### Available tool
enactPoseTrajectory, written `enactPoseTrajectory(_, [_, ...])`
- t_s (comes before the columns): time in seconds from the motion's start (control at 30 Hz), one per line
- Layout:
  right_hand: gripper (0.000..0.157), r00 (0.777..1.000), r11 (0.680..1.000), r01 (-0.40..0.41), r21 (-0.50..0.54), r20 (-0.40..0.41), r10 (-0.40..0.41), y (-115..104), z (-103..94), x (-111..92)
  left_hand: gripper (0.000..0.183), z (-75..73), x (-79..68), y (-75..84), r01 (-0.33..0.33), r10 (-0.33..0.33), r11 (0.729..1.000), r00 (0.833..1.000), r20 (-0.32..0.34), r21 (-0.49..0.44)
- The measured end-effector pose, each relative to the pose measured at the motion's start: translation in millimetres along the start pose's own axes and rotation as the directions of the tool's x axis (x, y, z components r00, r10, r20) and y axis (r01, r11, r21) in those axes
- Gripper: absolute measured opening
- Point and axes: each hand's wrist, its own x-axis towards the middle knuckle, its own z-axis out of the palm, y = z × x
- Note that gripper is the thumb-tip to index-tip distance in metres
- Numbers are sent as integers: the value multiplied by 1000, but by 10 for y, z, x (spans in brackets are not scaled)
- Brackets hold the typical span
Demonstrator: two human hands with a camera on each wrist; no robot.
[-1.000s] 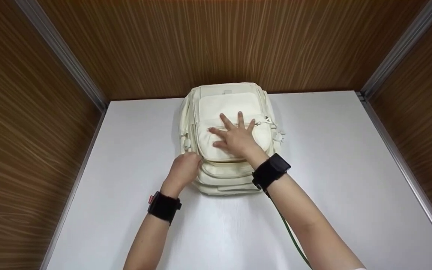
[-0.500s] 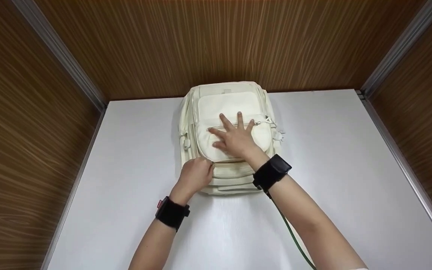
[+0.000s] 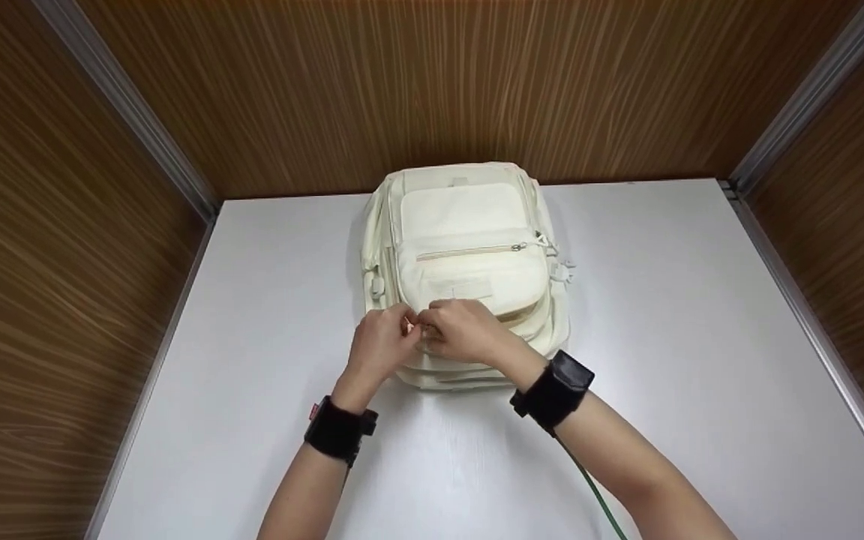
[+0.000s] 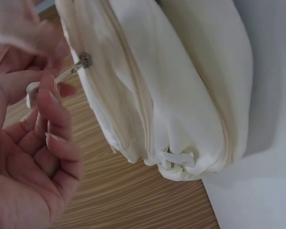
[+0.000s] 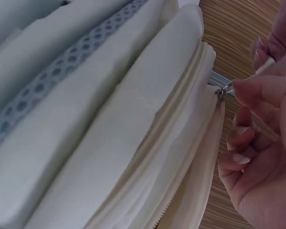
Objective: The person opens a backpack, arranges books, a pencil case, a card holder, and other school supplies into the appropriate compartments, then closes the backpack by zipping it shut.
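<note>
A cream backpack point(image 3: 462, 214) lies with its front up, and its lower front pocket has a zipper with a metal slider point(image 4: 85, 60). In the left wrist view, my left hand point(image 3: 381, 341) pinches the white pull tab point(image 4: 32, 93) hanging from that slider by a cord. My right hand point(image 3: 466, 330) has come right beside it, thumb and index finger pinching the zipper pull close to the slider, as the right wrist view shows. Below the slider, the pocket's zipper teeth point(image 5: 170, 202) are visible with the edges parted. The hands hide the slider in the head view.
The white table point(image 3: 267, 300) carries the backpack near its back edge. Wood-grain panels point(image 3: 432, 82) stand behind and on both sides. A green cable point(image 3: 597, 487) runs from the right wristband point(image 3: 556, 390). White side buckles point(image 3: 561, 271) stick out at the backpack's right.
My left hand slid rightward along the pocket zipper, then shifted slightly left. My right hand, earlier spread flat on the front pocket, lifted off and moved down-left to the zipper pull.
</note>
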Motion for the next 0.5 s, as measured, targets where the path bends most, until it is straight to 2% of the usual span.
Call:
enactPoseTrajectory(0.07, [10,1000,1000,-13,7,15,13,-28,40,-29,5,-18,-15,0,-30,31,995,999,15,-95])
enactPoseTrajectory(0.17, [12,999,999,-35,14,-20,36,-49,96,-62,3,-41,-27,-10,-71,81,968,996,28,-242])
enactPoseTrajectory(0.23, [10,997,998,-54,36,-61,56,-59,123,-83,4,-46,-22,-33,-95,100,955,995,2,-280])
enactPoseTrajectory(0.3, [8,990,995,-80,56,-108,86,-67,147,-104,11,-33,-11,-72,-133,126,963,991,-44,-234])
enactPoseTrajectory(0.37, [9,979,990,-110,86,-161,123,-79,160,-126,21,3,7,-127,-177,170,977,983,-66,-120])
enactPoseTrajectory(0.43, [10,966,985,-138,104,-204,156,-90,171,-151,31,61,21,-188,-232,231,973,972,-50,-5])
enactPoseTrajectory(0.5, [10,957,982,-155,107,-229,176,-97,182,-173,37,129,34,-243,-278,278,958,960,-4,67])
